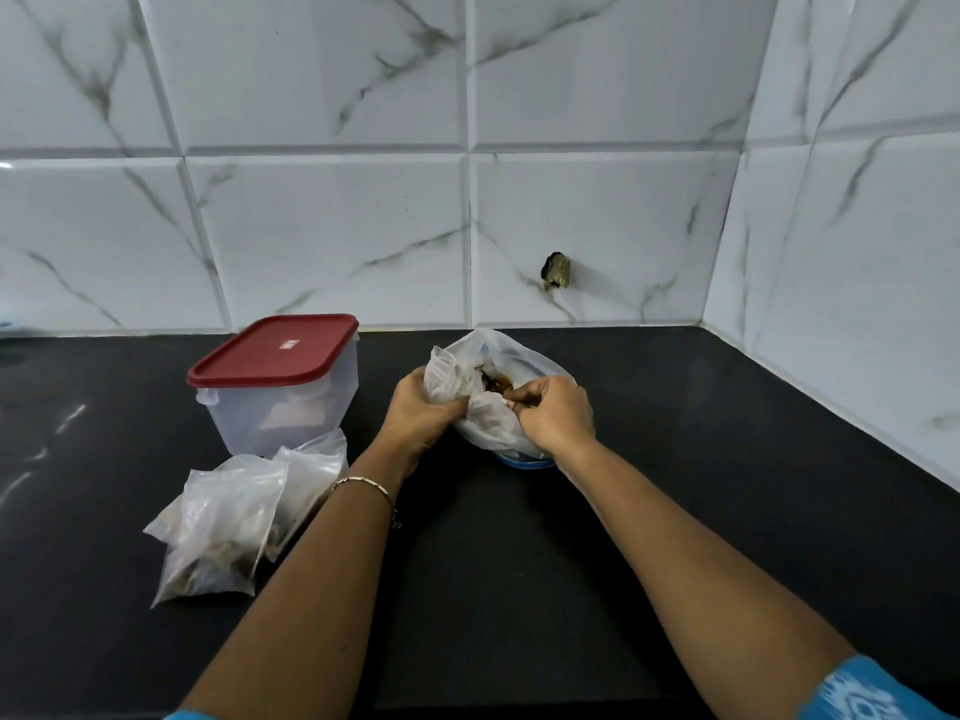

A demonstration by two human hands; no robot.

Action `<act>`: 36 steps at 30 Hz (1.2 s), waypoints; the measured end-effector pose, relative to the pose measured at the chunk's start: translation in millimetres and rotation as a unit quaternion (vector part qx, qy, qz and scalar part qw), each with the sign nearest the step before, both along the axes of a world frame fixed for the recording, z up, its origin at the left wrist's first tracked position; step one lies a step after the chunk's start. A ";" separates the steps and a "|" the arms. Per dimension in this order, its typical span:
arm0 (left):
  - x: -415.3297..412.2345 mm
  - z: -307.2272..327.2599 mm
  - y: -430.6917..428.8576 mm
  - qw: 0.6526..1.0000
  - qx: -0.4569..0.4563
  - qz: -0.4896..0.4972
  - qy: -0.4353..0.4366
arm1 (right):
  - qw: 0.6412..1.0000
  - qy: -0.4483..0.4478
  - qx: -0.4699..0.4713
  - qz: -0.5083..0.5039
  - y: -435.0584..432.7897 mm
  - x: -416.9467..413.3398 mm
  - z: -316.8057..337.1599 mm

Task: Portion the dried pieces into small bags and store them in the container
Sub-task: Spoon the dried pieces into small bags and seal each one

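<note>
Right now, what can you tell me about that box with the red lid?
The box is a clear, frosted plastic tub with rounded corners and a dark red lid pressed on. It stands upright on the black counter, left of the hands. Something pale shows dimly inside. Filled small bags lie against its front.

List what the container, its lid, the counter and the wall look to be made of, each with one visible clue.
Container: translucent, frosted plastic, likely; its contents show dimly through.
Lid: opaque red plastic, apparently, with a moulded rim.
Counter: polished black stone or a look-alike; pale veins, soft reflections.
Wall: glossy marble-look tiles, probably ceramic; grey veining, bevelled joints.
</note>
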State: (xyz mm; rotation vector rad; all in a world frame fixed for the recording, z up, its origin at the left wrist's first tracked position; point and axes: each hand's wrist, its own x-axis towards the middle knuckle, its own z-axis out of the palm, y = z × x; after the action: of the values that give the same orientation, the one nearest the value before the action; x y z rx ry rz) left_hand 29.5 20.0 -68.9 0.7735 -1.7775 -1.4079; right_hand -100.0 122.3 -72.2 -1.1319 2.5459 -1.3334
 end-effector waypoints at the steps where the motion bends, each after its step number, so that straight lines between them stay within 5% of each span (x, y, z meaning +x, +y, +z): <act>1: 0.4 -0.2 0.0 1.000 -0.002 0.010 0.000 | 1.000 -0.006 -0.002 -0.004 -0.6 0.8 0.8; 10: 14.8 4.1 13.0 0.988 -0.116 0.074 -0.064 | 0.994 -0.094 -0.054 -0.009 3.2 -0.9 7.6; 22: 10.9 2.7 -0.6 0.961 -0.210 0.060 -0.168 | 0.991 -0.093 -0.075 0.059 14.0 -13.9 29.5; 36: -1.1 9.8 -9.7 0.964 -0.208 0.016 -0.165 | 0.990 -0.055 -0.105 0.081 12.1 -9.1 42.9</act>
State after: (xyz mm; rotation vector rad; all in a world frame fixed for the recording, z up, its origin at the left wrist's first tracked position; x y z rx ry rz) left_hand 28.5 10.3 -59.1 0.8329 -2.2082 -0.8685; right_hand -109.1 134.3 -29.3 -1.2296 2.2260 -1.6026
